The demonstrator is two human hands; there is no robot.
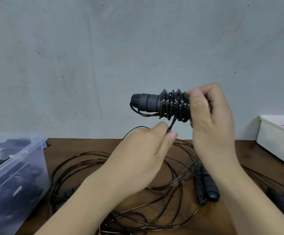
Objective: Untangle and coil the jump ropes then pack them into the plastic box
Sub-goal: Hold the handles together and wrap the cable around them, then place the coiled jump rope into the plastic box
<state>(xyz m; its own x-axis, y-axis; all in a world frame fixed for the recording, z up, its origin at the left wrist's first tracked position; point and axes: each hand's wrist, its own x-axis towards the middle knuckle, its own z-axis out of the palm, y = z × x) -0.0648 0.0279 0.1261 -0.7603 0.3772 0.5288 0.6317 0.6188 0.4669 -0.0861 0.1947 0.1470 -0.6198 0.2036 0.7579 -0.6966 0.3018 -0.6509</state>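
Jump ropes [138,175] are spread in loose black loops across the brown wooden desk [250,150], which is set against a grey wall [138,39]. A clear plastic box [14,170] is stood on the left end of the desk, and dark coiled bundles are seen through its walls. A white tray [273,139] with something pink inside is placed at the right edge, well apart from the box. Two black ribbed handles [205,185] are laid side by side among the loops, near the right forearm; further dark handles are partly seen at the lower right corner and under the left forearm.

Above the desk, a coiled rope bundle [173,105] is held level in the air: thin black cord is wound many times around a pair of handles, whose capped end [141,100] is pointed left and left bare of cord. The right end of the bundle is gripped by the right hand [211,124], its fingers closed around the windings with the thumb pressed on top. A free strand of cord [171,124] is led down from the underside of the bundle to the left hand [143,153], where it is pinched between thumb and fingertips just below the bundle. From that pinch the cord is run on in an arc down to the loops on the desk.
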